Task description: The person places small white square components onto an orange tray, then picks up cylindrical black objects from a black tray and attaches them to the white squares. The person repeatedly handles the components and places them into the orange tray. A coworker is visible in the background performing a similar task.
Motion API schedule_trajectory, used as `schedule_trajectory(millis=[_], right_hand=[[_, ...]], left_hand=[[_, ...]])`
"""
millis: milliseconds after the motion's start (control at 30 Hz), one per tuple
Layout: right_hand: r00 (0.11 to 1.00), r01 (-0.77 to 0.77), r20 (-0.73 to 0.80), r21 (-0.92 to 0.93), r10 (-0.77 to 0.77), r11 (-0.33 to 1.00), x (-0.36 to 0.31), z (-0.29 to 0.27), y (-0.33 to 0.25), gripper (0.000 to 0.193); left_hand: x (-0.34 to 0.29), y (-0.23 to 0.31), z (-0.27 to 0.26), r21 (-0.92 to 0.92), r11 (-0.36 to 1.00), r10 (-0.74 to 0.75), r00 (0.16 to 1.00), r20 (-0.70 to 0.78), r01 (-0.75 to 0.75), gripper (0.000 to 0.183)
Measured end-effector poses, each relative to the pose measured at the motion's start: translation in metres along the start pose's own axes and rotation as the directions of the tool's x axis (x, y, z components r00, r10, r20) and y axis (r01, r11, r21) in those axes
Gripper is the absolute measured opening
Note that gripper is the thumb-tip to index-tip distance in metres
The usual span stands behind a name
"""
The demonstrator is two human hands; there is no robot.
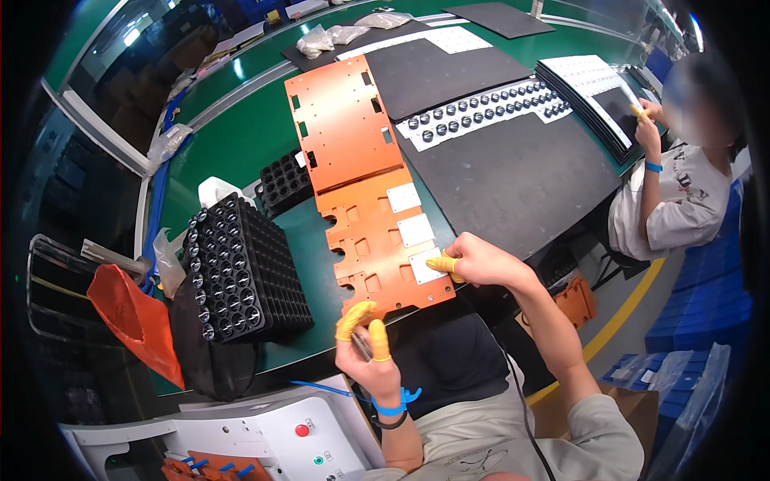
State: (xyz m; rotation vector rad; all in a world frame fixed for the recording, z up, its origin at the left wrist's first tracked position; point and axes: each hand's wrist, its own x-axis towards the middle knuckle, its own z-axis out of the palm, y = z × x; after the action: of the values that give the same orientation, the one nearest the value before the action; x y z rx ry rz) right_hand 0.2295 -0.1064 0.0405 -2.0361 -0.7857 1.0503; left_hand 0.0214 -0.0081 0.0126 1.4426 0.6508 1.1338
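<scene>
Green workbench [216, 120] curves across the view from 10 to 2 o'clock. On it at 9 o'clock stands a tall black cell tray [277, 280], its cups holding rows of round black parts with pale marks, too many to count surely. Towards 10 o'clock sit a smaller black tray [285, 186], its contents hard to make out, and one white container [218, 192]. One orange bag [138, 321] slumps between 8 and 9 o'clock, and three clear bags [346, 34] lie near 12, their contents too small to tell. Round black knobs stand in rows on a white sheet [417, 143] at 1 o'clock. A co-worker [670, 192] sits between 2 and 3, both hands at a stack of sheets [573, 72]. Two orange panels meet at the middle: the upper panel [337, 120] reaches to 11 o'clock, the lower panel [385, 272] towards 6. Three white square plates [415, 230] line the lower panel's 3 o'clock side. The right hand [485, 260], just past 3, rests yellow-covered fingertips on the nearest plate; whether they pinch it I cannot tell. At 6 o'clock the left hand [367, 353], also in yellow finger covers, curls closed around a slim dark piece [362, 347] beside the panel's near edge.
</scene>
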Motion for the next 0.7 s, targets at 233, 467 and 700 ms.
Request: schedule_trajectory(millis=[233,467,700], right_hand=[[0.996,0.024,0.091,-0.012,-0.023,1.000,0.006,-0.008,0.003,0.052],[0.988,-0.080,0.137,0.023,0.076,0.996,0.014,-0.010,0.000,0.044],[0.978,-0.120,0.170,-0.023,0.122,0.992,0.021,-0.011,-0.002,0.033]], left_hand=[[0.018,-0.011,-0.024,0.283,0.959,0.045,0.995,-0.093,-0.017,0.023],[0.021,-0.009,-0.024,0.454,0.885,-0.120,0.993,0.002,0.106,0.027],[0.020,-0.014,-0.024,0.438,0.893,-0.114,0.993,0.004,0.101,0.028]])
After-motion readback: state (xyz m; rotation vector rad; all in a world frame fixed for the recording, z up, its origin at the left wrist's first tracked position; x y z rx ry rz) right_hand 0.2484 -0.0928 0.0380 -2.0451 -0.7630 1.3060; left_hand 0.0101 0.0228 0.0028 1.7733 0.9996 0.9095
